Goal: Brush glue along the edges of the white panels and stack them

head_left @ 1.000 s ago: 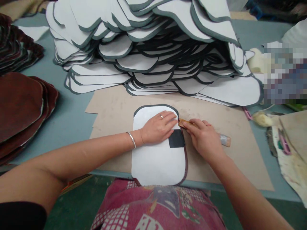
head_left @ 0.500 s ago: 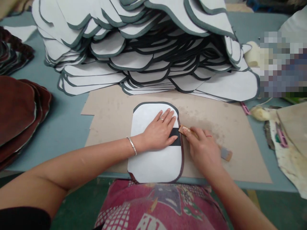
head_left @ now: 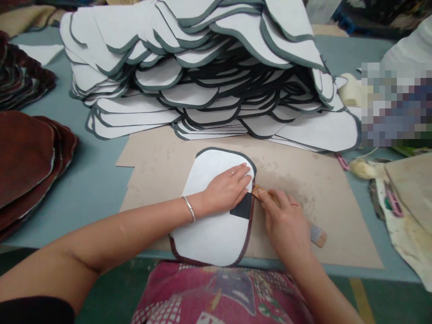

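Note:
A white rounded panel (head_left: 207, 234) lies on a cardboard sheet, with a dark grey edge at the top and a brown edge along its right side and bottom. A black rectangular patch (head_left: 242, 208) sits at its right side. My left hand (head_left: 229, 189) lies flat on the panel, fingers outstretched and pointing to its right edge. My right hand (head_left: 280, 211) is closed round a flat wooden stick (head_left: 317, 236) that has a grey band near its rear end. The stick's tip touches the panel's right edge just beside the patch.
A tall heap of white panels with dark edges (head_left: 189, 94) fills the back of the table. Brown leather-like pieces (head_left: 23, 157) are stacked at left. The cardboard sheet (head_left: 337, 216) covers the front middle. A pink clip (head_left: 394, 202) and stained cloth (head_left: 410, 193) lie at right.
The panel has turned clockwise, its lower end swinging left. My left hand has stayed on it, its fingers drawn closer together. The stick's tip remains at the right edge.

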`<state>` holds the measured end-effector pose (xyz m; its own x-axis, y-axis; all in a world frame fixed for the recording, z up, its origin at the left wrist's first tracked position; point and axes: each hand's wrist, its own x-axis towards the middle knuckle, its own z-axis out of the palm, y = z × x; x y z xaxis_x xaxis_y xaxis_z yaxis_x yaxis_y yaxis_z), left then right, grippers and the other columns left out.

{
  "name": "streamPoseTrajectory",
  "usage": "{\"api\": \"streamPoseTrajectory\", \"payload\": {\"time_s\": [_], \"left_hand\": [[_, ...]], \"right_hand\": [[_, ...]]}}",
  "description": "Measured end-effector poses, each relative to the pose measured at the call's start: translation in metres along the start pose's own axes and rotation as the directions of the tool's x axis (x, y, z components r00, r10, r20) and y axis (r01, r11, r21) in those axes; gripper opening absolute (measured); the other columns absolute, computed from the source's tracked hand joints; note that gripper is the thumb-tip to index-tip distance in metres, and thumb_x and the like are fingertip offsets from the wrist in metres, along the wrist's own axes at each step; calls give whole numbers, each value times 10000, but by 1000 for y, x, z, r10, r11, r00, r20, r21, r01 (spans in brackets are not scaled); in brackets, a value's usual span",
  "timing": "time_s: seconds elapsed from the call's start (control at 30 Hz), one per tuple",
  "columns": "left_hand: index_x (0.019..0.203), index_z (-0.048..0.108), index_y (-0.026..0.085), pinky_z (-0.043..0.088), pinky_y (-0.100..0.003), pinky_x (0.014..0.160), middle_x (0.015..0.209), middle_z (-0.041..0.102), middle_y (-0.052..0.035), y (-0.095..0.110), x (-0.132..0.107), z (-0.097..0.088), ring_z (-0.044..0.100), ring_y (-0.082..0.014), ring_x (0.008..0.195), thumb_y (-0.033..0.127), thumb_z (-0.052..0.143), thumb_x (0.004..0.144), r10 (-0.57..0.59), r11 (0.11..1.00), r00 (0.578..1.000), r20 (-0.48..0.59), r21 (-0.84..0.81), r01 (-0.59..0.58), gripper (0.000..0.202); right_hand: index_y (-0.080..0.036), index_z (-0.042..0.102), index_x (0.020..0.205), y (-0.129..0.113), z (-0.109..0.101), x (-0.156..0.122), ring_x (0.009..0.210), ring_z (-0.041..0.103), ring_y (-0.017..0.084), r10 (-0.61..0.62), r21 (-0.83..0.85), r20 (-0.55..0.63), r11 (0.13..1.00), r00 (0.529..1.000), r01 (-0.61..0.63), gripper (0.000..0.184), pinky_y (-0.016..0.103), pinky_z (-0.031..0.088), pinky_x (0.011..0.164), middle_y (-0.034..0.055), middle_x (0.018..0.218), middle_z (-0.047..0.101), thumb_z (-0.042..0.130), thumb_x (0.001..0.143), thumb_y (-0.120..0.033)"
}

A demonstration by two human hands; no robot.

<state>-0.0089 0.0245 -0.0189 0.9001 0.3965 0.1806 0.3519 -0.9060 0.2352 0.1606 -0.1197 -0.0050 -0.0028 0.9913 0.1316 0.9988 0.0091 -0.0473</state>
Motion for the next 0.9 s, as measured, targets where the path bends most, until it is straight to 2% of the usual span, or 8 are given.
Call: {"api": "streamPoseTrajectory", "payload": {"time_s": [0.17, 0.43, 0.53, 0.63, 0.7, 0.8, 0.9], "left_hand": [[1291, 540, 44, 403, -424, 1188, 1480, 468, -223, -1, 2, -3, 459, -314, 1396, 244, 525, 971, -1, 999, 1000, -22, -47, 0, 378], [1312, 523, 67, 285, -463, 1259, 1496, 461, -193, -11, 4, 1, 384, -305, 1451, 247, 535, 948, 7, 989, 1000, -17, -150, -9, 406], [1326, 513, 74, 313, -438, 1246, 1501, 454, -190, -19, 7, -1, 413, -283, 1431, 258, 535, 947, 61, 975, 998, -5, -213, -61, 422], [1366, 492, 73, 395, -368, 1193, 1534, 417, -187, -18, 6, -4, 432, -253, 1420, 225, 521, 948, 162, 952, 986, 47, -272, -144, 446], [1354, 512, 76, 390, -343, 1193, 1536, 422, -178, -9, 2, -5, 433, -237, 1421, 187, 500, 951, 221, 938, 973, 65, -288, -194, 418], [1342, 534, 91, 289, -430, 1252, 1515, 457, -170, 6, -6, -5, 349, -268, 1478, 172, 481, 962, 175, 957, 984, 45, -241, -159, 392], [1343, 539, 125, 257, -508, 1254, 1504, 483, -153, 13, -9, -4, 318, -286, 1495, 181, 475, 967, 103, 975, 994, 47, -204, -92, 385]], "right_hand": [[-276, 629, 1325, 16, 2, 38, 961, 522, 251, -20, -43, 10, 999, 1000, 21, 390, 384, 421, 808, 41, 1245, 638, 499, 970, -180], [-279, 657, 1295, 42, 7, 71, 991, 529, 237, -128, 12, 17, 992, 992, 128, 364, 373, 423, 863, 35, 1268, 637, 501, 979, -187], [-254, 651, 1303, 37, 4, 57, 986, 532, 242, -79, 19, 9, 997, 997, 79, 369, 378, 437, 863, 53, 1254, 639, 507, 972, -177], [-224, 630, 1326, 21, -2, 19, 1013, 534, 261, -6, 19, -3, 1000, 1000, 6, 388, 398, 453, 867, 79, 1244, 634, 527, 956, -167], [-211, 611, 1346, 9, -6, -8, 1030, 537, 270, 38, 27, 6, 999, 999, -38, 407, 410, 460, 875, 90, 1249, 629, 530, 951, -155], [-205, 602, 1354, -1, -6, -31, 1060, 536, 282, 74, 27, 10, 997, 997, -74, 419, 420, 465, 887, 97, 1271, 620, 528, 947, -140], [-211, 612, 1343, 4, -1, -25, 1031, 544, 280, 52, 7, -22, 999, 998, -52, 408, 417, 469, 859, 94, 1258, 628, 532, 948, -151]]}}
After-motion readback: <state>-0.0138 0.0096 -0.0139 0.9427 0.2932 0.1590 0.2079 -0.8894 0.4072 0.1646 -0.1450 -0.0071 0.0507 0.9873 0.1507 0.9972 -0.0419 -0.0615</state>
